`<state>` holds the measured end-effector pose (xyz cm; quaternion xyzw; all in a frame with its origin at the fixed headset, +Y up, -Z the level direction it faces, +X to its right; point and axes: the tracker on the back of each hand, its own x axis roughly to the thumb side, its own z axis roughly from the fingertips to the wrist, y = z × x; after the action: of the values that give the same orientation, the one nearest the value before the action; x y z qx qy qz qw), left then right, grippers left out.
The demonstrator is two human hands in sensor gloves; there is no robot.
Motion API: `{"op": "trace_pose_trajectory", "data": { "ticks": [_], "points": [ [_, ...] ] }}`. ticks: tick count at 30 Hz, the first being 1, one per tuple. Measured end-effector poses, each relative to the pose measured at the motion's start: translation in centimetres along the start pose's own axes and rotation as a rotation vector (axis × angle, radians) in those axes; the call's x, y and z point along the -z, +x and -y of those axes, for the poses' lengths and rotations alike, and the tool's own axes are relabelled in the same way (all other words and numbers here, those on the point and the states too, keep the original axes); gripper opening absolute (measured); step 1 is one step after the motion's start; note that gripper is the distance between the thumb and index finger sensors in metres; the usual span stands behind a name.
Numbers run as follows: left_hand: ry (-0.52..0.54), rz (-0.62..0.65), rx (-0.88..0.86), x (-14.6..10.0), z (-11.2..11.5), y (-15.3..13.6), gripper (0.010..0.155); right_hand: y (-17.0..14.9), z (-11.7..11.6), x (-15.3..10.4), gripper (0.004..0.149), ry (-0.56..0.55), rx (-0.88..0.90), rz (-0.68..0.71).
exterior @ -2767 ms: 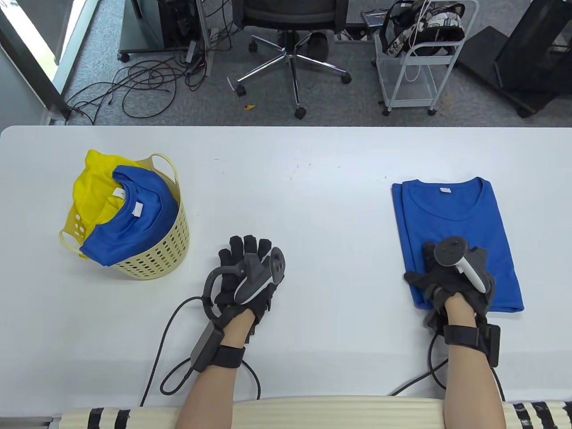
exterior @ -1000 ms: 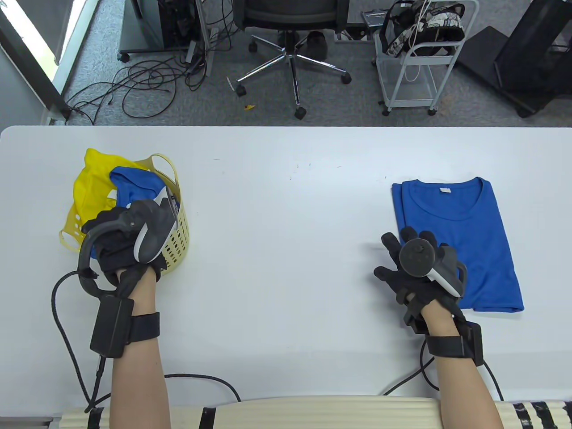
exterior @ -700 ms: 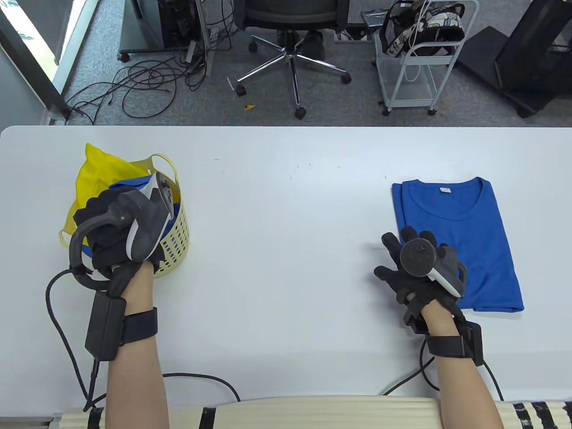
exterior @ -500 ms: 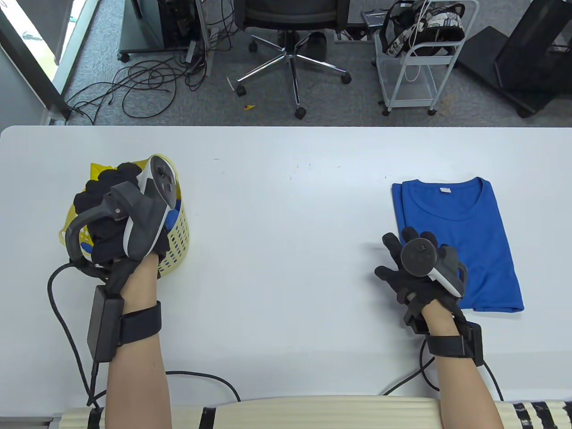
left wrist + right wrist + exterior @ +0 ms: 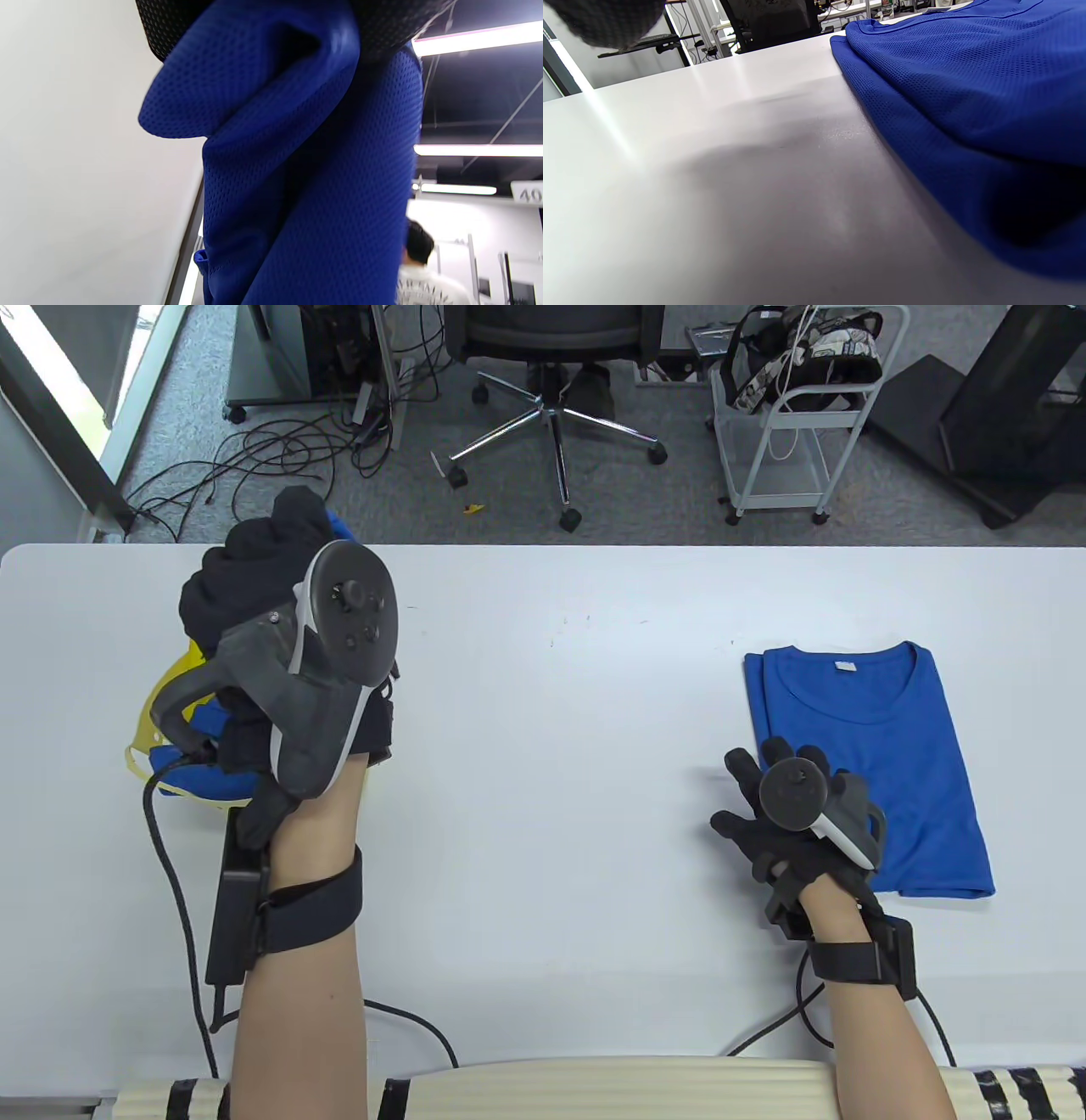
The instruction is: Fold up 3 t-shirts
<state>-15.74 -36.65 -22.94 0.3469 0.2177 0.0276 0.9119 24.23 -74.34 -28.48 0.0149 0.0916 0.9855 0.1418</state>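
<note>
My left hand [image 5: 254,564] is raised high above the yellow basket [image 5: 138,757] and grips an unfolded blue t-shirt [image 5: 204,780] pulled up out of it. In the left wrist view the blue mesh t-shirt [image 5: 305,169] hangs from my gloved fingers [image 5: 169,25] at the top edge. A yellow t-shirt [image 5: 174,691] shows in the basket, mostly hidden by my hand. A folded blue t-shirt [image 5: 874,729] lies flat at the right. My right hand [image 5: 776,806] rests on the table beside the folded shirt's [image 5: 967,84] left edge, fingers spread, holding nothing.
The white table [image 5: 560,687] runs between the basket and the folded shirt. Glove cables [image 5: 407,1027] trail along the near edge. Beyond the far edge stand an office chair [image 5: 551,390] and a white cart [image 5: 780,424].
My left hand reached into the basket, gripped the blue t-shirt and has lifted it up and away from the table. The right hand slid off the folded shirt and now stays still.
</note>
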Motion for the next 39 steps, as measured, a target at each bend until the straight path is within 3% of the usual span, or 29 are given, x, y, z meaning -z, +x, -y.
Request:
{"op": "trace_pose_trajectory", "data": {
  "ticks": [9,17,27,31,34,39],
  "points": [
    [0.062,0.046,-0.153,-0.1,-3.1,3.0,0.042,0.0,-0.1,0.1,0.072,0.006,0.000,0.000],
    [0.047,0.248,-0.283,-4.1,-4.9,10.4,0.042,-0.2,0.2,-0.1,0.072,-0.009,0.023,-0.010],
    [-0.056,0.359,-0.334,-7.3,-2.3,16.4,0.042,-1.3,1.0,-0.3,0.072,-0.054,0.091,-0.029],
    [-0.039,0.424,-0.402,-8.6,-2.6,18.6,0.042,-1.6,1.1,-0.3,0.072,-0.054,0.105,-0.038],
    [0.059,0.435,-0.442,-9.4,-3.7,19.6,0.042,-1.7,1.2,-0.4,0.072,-0.058,0.113,-0.041],
    [0.029,0.435,-0.385,-9.2,-3.1,20.0,0.042,-1.8,1.2,-0.4,0.072,-0.062,0.125,-0.039]
  ]
}}
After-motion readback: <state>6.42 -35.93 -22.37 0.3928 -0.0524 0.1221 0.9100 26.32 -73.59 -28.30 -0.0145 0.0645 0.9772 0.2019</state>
